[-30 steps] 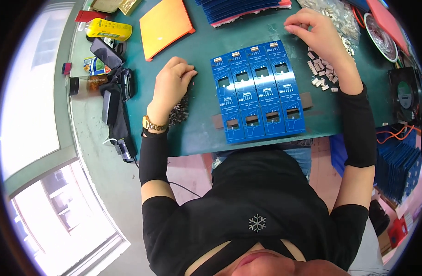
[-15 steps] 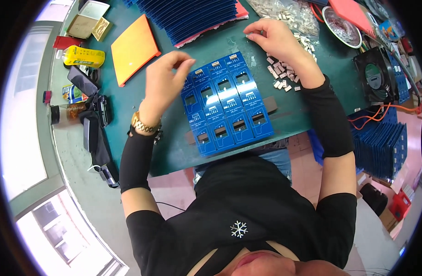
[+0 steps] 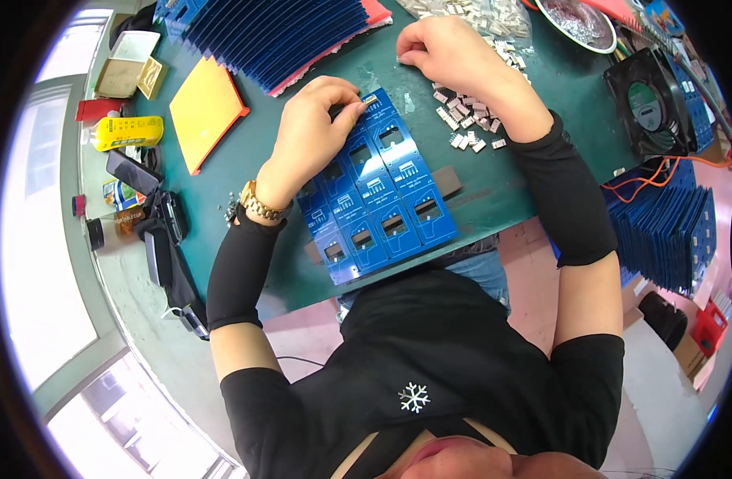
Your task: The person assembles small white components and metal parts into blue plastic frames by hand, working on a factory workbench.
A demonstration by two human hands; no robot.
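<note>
Blue board panel (image 3: pixel 372 206) lying at near edge of table (image 3: pixel 492 188), seemingly for reach. My left hand (image 3: pixel 312 132) covering its far-left part; right hand (image 3: pixel 454 54) curling beside connectors (image 3: pixel 466 120). Fingers bending; grasp: cannot tell.

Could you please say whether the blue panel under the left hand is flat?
Flat: the blue panel shows its broad face turned upward.
</note>
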